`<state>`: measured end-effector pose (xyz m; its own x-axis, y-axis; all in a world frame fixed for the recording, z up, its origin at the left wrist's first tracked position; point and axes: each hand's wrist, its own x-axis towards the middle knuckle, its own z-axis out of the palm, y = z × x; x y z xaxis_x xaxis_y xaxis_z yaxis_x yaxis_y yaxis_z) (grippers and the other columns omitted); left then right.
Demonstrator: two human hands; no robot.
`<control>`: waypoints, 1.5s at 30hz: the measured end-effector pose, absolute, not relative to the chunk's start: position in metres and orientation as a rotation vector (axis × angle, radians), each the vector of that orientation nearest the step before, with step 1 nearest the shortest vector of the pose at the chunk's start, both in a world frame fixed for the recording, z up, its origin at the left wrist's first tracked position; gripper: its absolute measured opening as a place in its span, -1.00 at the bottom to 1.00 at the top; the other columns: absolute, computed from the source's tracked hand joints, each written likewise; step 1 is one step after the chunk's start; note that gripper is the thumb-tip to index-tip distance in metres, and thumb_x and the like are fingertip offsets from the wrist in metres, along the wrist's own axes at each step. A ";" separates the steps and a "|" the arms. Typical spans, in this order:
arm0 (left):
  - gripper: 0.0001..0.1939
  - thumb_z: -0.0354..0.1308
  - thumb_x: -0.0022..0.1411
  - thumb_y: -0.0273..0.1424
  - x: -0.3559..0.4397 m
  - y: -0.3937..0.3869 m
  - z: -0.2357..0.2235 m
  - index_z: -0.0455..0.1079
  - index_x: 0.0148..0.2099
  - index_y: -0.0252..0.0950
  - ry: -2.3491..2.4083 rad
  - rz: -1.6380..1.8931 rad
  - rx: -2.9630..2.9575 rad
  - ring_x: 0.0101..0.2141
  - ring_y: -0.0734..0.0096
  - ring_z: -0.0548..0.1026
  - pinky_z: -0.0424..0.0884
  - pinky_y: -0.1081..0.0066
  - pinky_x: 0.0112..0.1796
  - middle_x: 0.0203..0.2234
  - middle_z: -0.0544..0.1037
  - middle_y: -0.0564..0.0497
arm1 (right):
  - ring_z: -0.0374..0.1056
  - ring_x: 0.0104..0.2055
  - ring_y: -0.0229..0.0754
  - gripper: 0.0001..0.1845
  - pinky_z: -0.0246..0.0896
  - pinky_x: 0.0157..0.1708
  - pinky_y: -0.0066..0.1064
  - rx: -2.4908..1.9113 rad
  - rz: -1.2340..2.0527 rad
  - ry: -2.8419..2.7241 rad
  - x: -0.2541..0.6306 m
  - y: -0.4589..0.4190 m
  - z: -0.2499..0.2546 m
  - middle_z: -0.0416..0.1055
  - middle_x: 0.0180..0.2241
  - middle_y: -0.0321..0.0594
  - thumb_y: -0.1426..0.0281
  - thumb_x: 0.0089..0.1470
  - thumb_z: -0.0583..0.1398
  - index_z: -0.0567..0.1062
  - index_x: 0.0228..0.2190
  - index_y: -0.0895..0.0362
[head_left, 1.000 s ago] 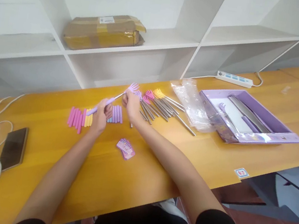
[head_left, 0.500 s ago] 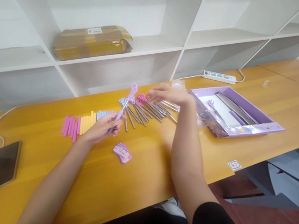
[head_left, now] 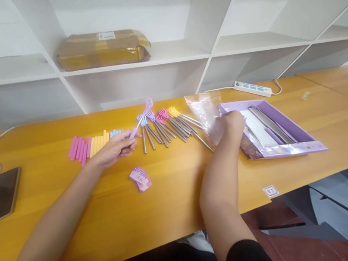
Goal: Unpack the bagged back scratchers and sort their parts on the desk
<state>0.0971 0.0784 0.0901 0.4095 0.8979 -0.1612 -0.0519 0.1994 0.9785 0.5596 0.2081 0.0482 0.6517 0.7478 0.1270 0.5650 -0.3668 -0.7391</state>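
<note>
My left hand is closed around the purple handle of a back scratcher, its claw-shaped head pointing up and away. My right hand is curled at the edge of a clear plastic bag and appears to grip it; its fingertips are hidden. Between the hands lies a fanned row of metal rods with blue, purple, pink and yellow claw heads. Left of them are pink handle sleeves, yellow sleeves and some blue ones. Small printed cards lie stacked in front.
A purple box on the right holds a back scratcher and flat dark pieces. Behind it is a power strip. A phone and white cables lie at the left. A taped parcel rests on the white shelf.
My right hand has moved right and down from above the rods to the plastic bag, which is now more spread out. My left hand still holds the back scratcher.
</note>
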 end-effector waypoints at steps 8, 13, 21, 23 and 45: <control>-0.65 0.31 0.39 -0.29 0.101 0.076 0.091 0.42 0.16 -0.17 0.917 0.850 1.169 -0.57 0.61 0.11 0.07 0.52 -0.51 -0.38 0.41 0.08 | 0.40 -0.31 -0.06 -0.67 0.26 -0.05 -0.09 -2.011 0.198 -0.962 0.561 0.186 0.098 0.47 -0.49 -0.11 0.55 0.09 0.35 0.46 -0.62 0.06; -0.64 0.33 0.38 -0.25 0.100 0.078 0.088 0.45 0.18 -0.06 0.929 0.916 1.228 -0.53 0.62 0.15 0.07 0.54 -0.50 -0.24 0.46 0.03 | 0.39 -0.37 -0.23 -0.88 0.32 -0.22 -0.30 -1.575 0.380 -1.259 0.525 0.172 0.142 0.54 -0.42 -0.22 0.45 0.25 0.33 0.64 -0.37 0.16; -0.49 0.38 0.27 0.09 0.109 0.071 0.092 0.63 -0.12 -0.30 0.918 0.988 1.269 -0.47 0.56 0.15 0.09 0.47 -0.52 -0.25 0.42 -0.04 | 0.26 -0.53 -0.37 -0.80 0.16 -0.53 -0.48 -0.882 1.081 -1.650 0.373 0.131 0.193 0.42 -0.52 -0.35 0.36 0.24 0.43 0.54 -0.34 0.16; -0.50 0.46 0.20 0.07 0.112 0.066 0.097 0.64 -0.14 -0.30 0.924 1.026 1.272 -0.48 0.57 0.17 0.11 0.48 -0.51 -0.30 0.44 -0.02 | 0.24 -0.57 -0.38 -0.79 0.16 -0.56 -0.48 -0.791 1.172 -1.809 0.343 0.123 0.194 0.46 -0.50 -0.35 0.33 0.27 0.40 0.52 -0.34 0.14; -0.68 0.59 0.10 -0.18 0.121 0.060 0.109 0.65 -0.29 -0.30 0.980 1.518 1.223 -0.54 0.66 0.28 0.19 0.55 -0.54 -0.29 0.60 -0.02 | 0.52 -0.14 -0.14 -0.65 0.41 -0.11 -0.37 -0.496 1.652 -1.599 0.252 0.147 0.126 0.65 -0.20 -0.17 0.17 0.09 0.45 0.63 -0.22 0.18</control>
<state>0.1211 0.0597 0.1093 -0.0788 0.9661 0.2458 -0.1733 -0.2561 0.9510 0.2520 0.1472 0.1264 -0.6281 0.7432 0.2304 -0.2545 0.0836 -0.9635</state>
